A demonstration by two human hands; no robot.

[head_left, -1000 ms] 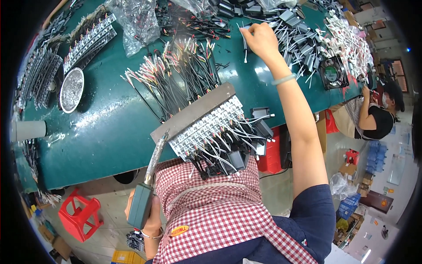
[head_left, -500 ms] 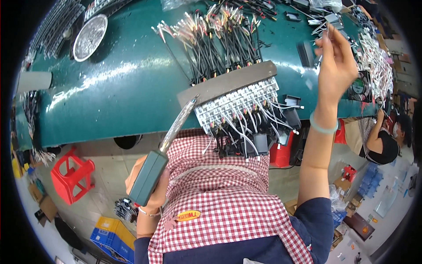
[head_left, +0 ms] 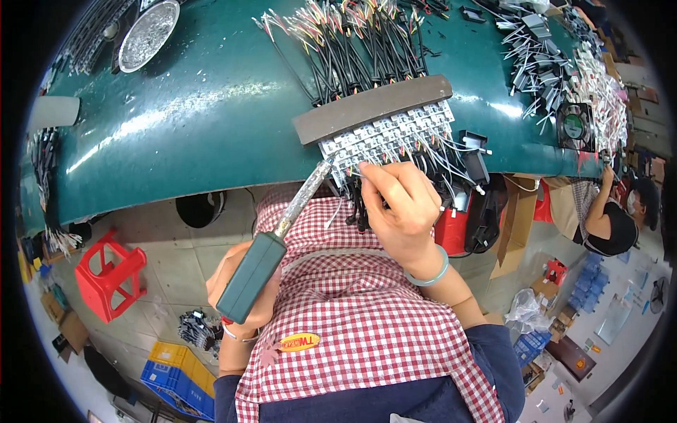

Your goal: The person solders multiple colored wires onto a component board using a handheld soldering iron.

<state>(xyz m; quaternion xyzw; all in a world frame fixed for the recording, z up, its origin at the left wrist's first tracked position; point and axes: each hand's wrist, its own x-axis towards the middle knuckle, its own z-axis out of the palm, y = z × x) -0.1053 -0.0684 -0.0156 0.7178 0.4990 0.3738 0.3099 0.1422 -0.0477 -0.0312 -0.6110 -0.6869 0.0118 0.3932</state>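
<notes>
My left hand (head_left: 236, 292) is wrapped round the green handle of a soldering iron (head_left: 257, 273). The iron's tip reaches the left end of a panel of small white circuit boards (head_left: 384, 141). Close to that tip, the fingers of my right hand (head_left: 405, 208) are pinched together over the front row of boards; whatever they hold is too small or hidden to name. Across the panel's back lies a dark grey bar (head_left: 377, 106). Black cables (head_left: 360, 63) with bared coloured ends fan out behind it, while white wires (head_left: 451, 144) hang off the front right.
At the far left stands a round metal dish (head_left: 148, 35). Black housings with white wires (head_left: 539, 63) are heaped at the right, near a small fan (head_left: 575, 127). A red stool (head_left: 109, 275) is on the floor at left. Another person (head_left: 613, 218) works at the far right.
My right hand has come down from the heap at the far right to the front of the boards. The iron's tip has shifted slightly right, from the grey bar to the panel.
</notes>
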